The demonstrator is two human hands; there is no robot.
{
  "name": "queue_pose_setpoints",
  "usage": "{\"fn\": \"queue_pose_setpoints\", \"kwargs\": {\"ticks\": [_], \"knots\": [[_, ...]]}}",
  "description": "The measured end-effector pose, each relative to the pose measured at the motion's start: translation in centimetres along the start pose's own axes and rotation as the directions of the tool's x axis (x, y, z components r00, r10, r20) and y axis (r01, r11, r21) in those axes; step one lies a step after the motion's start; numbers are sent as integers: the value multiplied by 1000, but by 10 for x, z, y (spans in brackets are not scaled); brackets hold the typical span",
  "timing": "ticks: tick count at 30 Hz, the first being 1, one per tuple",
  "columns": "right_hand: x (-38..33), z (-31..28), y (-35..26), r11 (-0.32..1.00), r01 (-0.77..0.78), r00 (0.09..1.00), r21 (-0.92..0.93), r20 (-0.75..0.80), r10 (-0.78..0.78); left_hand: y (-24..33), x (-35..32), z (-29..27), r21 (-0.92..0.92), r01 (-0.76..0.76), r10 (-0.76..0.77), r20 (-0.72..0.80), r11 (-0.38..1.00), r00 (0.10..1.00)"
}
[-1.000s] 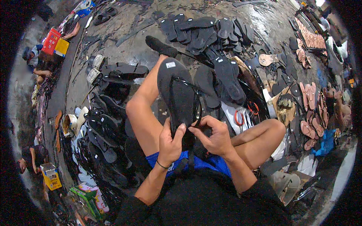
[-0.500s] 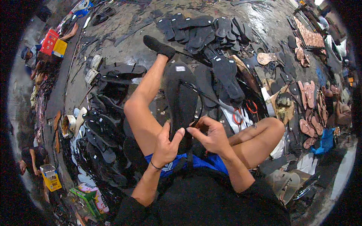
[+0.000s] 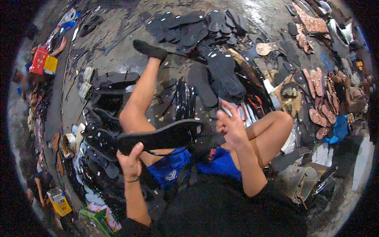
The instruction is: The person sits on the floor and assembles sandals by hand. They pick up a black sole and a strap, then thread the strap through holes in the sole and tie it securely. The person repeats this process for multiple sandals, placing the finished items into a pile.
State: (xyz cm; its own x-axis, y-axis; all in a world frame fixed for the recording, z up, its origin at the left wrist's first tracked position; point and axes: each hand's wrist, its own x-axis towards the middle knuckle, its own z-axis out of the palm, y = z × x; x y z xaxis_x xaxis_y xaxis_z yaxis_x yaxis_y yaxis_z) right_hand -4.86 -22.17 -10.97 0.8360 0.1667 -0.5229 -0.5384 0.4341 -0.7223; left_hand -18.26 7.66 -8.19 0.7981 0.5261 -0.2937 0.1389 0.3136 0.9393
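My left hand (image 3: 130,160) grips one end of a black flip-flop (image 3: 162,136), thumb on top and fingers beneath. The sandal lies sideways above my lap, its other end pointing right, and a thin black strap loops below its near edge. Apart from it, to the right, my right hand (image 3: 233,126) is raised with bent fingers. A thin, faint sliver shows by its fingertips, too blurred to name. Beyond that hand lie two black soles (image 3: 225,75) on the floor, and orange-handled scissors (image 3: 256,103) rest to its right.
A heap of black soles (image 3: 189,27) lies at the far side. Bundled black straps (image 3: 183,98) sit between my legs. More black sandals (image 3: 100,136) pile up at left; pink sandals (image 3: 318,112) and a clear tub (image 3: 296,179) are at right. Other people sit at the left edge.
The flip-flop has swung from pointing away from me to lying sideways, held by my left hand alone. My right hand has let go and moved up and to the right.
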Motion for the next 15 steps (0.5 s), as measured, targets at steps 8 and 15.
{"fn": "queue_pose_setpoints", "kwargs": {"ticks": [8,15], "knots": [[-53,55,35,356,566,824,-743,497,-271,8,-33,54,508,-75,-129,355,858,926],[-66,55,41,265,607,790,-749,532,-305,11,-35,60,540,-147,-96,396,829,913]]}}
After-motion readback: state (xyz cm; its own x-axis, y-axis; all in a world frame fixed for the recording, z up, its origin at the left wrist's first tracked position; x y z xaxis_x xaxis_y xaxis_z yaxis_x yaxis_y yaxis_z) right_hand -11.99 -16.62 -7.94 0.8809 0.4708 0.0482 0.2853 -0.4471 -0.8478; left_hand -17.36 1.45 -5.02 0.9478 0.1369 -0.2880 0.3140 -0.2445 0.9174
